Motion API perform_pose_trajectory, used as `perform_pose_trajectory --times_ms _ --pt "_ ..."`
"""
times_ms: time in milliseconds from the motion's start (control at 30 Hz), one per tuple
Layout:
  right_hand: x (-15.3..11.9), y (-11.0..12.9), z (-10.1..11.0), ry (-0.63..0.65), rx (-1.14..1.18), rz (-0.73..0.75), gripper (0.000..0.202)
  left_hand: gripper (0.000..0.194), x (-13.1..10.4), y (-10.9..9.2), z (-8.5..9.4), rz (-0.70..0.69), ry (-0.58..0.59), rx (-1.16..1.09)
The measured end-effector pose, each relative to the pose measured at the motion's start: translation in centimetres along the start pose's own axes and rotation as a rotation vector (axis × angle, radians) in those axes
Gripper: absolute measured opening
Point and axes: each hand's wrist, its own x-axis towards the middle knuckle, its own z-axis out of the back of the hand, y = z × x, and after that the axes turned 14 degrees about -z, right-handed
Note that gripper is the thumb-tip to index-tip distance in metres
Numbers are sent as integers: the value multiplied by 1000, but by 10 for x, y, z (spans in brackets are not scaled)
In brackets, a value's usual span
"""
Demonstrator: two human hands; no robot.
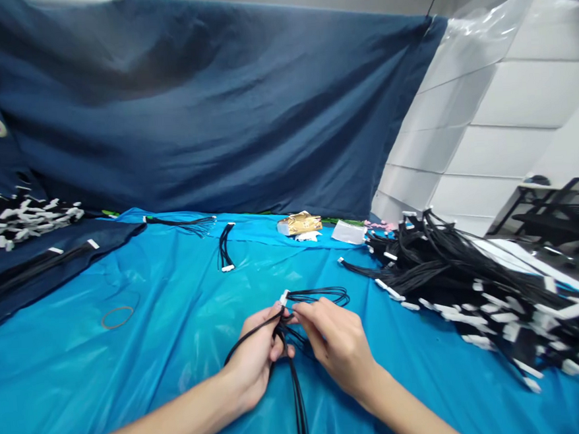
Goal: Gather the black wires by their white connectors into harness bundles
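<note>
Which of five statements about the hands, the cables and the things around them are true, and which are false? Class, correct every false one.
1. The left hand holds black cables with a white connector. True.
2. The right hand lies flat, well away from the left. False: its fingers are bent and close to the left hand, at the cables.
3. A cable pile with white connectors lies on the right side of the picture. True.
4. The thin brown loop lies right of both hands. False: it lies to their left, on the blue sheet.
5. A gold-coloured packet lies beyond the hands. True.
</note>
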Motion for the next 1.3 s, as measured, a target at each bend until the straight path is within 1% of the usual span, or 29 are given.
perform_pose_trajectory --times_ms 67,167,300,400,500,667,800,933,1167,1300 --pt "6 0 3 -3 -12 16 16 22 0 1 0 11 16 7" --pt "16 1 5 2 -47 48 15 24 2 1 1 -11 23 17" --pt "26 2 -2 64 -131 54 17 26 6 0 2 -48 -11 12" --pt "23 -1 -10 54 -118 22 18 28 7 -1 4 -51 -34 7" --pt "16 -4 -13 38 -46 -28 12 27 7 -3 4 -36 -23 2" --pt "7 -4 -7 24 37 -107 11 23 9 -6 3 -9 -38 -34" --pt "7 -5 -3 1 38 -144 16 17 10 -8 3 3 -12 -67" --pt "8 -7 1 -36 36 -129 15 16 9 -11 2 -10 39 -66" --pt "11 -6 12 -64 12 -23 13 21 4 -16 -3 -50 131 -10" --pt "12 -3 14 -115 -4 -8 12 20 1 -16 -5 -35 139 -6"
